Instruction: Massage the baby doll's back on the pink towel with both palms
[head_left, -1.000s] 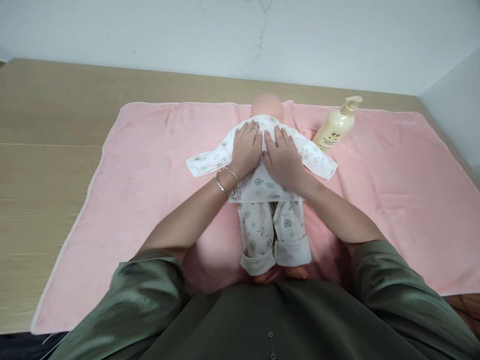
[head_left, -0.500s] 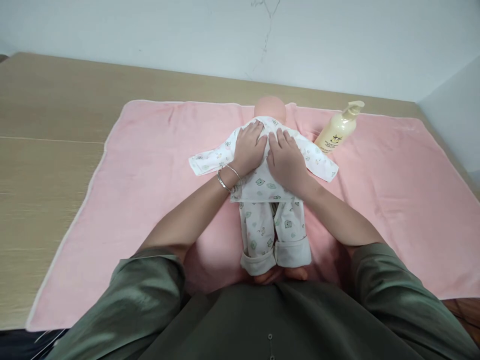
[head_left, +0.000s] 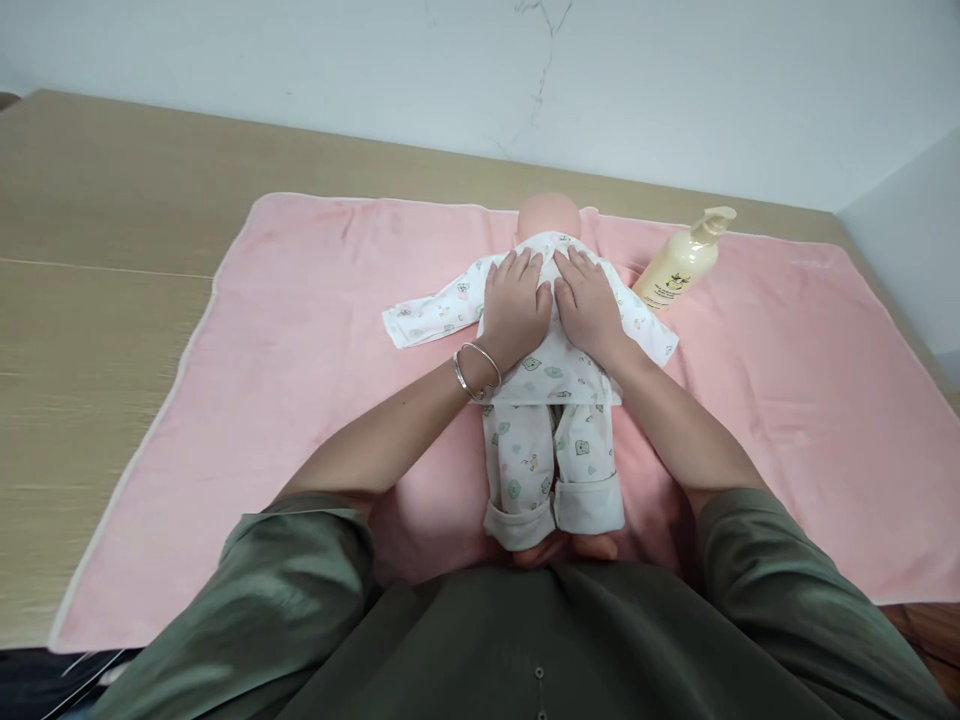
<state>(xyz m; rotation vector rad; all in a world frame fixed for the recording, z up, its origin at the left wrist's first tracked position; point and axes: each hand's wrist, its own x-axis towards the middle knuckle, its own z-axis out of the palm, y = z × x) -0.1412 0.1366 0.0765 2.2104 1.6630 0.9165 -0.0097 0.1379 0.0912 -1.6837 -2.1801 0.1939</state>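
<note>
A baby doll lies lengthwise before me, its head away from me and its feet close to my body. It wears a white printed top with the sleeves spread out, and matching trousers with rolled cuffs. My left hand rests flat on the left part of the top, fingers stretched toward the head. Beside it, my right hand lies flat on the right part, also with its fingers extended. The thumbs are close together near the middle. Neither hand grips anything. Two silver bangles circle my left wrist.
Beneath the doll a pink blanket covers much of the wooden table. A cream pump bottle is on the blanket, right of the doll's head. A cracked white wall stands behind the table.
Both hands stay flat on the top; they have shifted slightly, lying a little more to the right in view. The whole view has also moved a little.
</note>
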